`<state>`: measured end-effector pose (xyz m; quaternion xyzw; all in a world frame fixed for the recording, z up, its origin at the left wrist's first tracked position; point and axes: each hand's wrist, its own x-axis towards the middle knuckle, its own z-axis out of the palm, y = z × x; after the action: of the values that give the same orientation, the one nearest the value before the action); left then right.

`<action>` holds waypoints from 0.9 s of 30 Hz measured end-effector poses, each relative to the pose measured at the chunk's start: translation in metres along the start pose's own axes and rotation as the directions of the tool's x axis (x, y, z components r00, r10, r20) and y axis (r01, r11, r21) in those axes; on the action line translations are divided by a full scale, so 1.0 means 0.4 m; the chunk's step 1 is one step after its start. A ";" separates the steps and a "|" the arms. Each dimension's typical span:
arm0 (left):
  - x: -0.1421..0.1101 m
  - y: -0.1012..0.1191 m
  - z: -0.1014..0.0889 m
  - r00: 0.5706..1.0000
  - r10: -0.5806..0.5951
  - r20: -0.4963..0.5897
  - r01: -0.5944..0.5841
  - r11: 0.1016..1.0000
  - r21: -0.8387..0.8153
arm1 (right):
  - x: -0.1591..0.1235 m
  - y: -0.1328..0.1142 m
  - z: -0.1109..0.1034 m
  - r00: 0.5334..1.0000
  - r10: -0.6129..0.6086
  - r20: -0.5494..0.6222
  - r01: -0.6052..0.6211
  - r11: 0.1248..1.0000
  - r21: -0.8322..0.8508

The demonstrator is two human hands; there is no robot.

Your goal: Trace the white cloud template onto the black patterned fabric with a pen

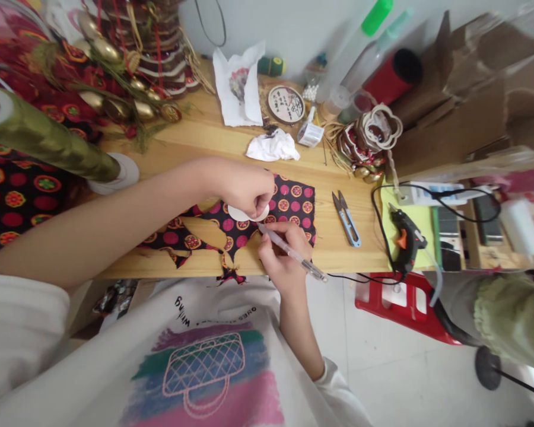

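My left hand (pixel 250 188) has its fingers curled in and presses a white round disc (pixel 239 214) down on a piece of patterned cloth (pixel 301 204). Part of the disc is hidden under that hand. The cloth is black with pink dots and orange-ringed flowers, and its near edge is cut ragged with holes. In my right hand (pixel 288 256) is a clear pen (pixel 309 268), its tip against the disc's edge on the cloth. Blue-handled thread snips (pixel 347 220) lie to the right of the cloth, touched by neither hand.
A black glue gun (pixel 407 240) with its cable lies at the right table edge, near cardboard boxes (pixel 467 101). A crumpled white tissue (pixel 273 146) and a small white bottle (pixel 310 131) sit beyond the cloth. At left stands a green fabric roll (pixel 57 142). A red stool (pixel 409 308) is below.
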<state>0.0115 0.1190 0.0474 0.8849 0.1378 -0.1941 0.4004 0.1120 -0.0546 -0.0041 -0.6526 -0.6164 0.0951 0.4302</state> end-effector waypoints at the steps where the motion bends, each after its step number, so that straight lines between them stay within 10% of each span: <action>1: 0.000 0.000 0.000 1.000 -0.002 -0.001 0.002 1.000 0.000 | 0.000 0.000 0.000 1.000 -0.010 -0.002 0.010 1.000 -0.002; 27: -0.003 0.002 0.000 1.000 0.005 -0.022 -0.005 1.000 -0.001 | 0.003 0.000 -0.002 1.000 -0.015 -0.001 0.015 1.000 -0.017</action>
<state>0.0109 0.1185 0.0486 0.8872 0.1402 -0.1834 0.3996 0.1127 -0.0539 -0.0031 -0.6515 -0.6219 0.0862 0.4258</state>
